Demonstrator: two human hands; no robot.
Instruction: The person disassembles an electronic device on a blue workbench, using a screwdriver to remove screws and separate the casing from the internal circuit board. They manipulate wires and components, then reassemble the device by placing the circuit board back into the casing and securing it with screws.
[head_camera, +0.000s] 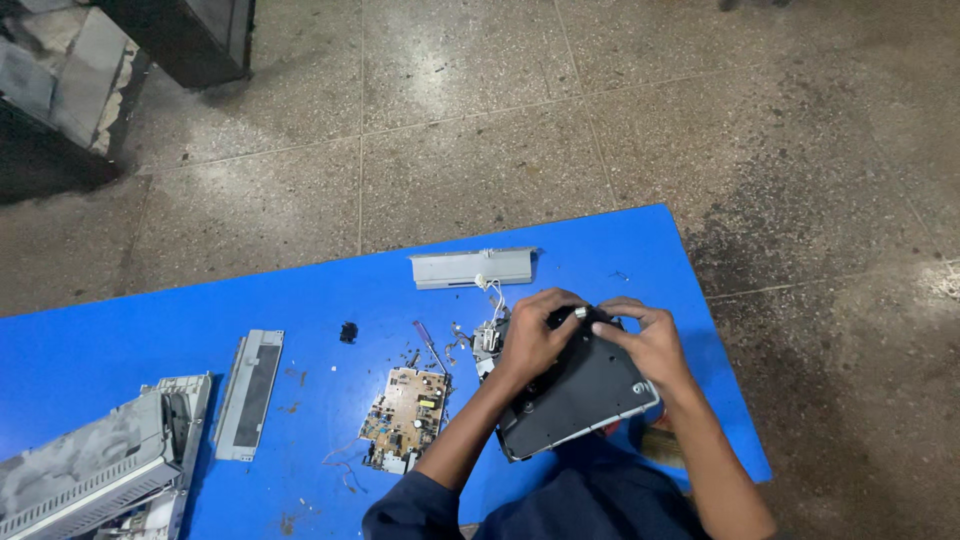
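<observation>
The dark metal module (580, 395) is being clamped at its top edge by left hand (530, 340) and right hand (650, 345); it is best being kept braced on the blue worktop (150, 340); circuit board (405, 415) is lying beside.

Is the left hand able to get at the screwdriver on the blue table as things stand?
Probably yes. The screwdriver lies bare on the blue table, just left of the left hand, and nothing covers it. But that hand now rests on the dark panel, so it must first let go.

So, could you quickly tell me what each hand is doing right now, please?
Left hand: closed on the dark plate assembly.
Right hand: gripping the same assembly's top edge.
</observation>
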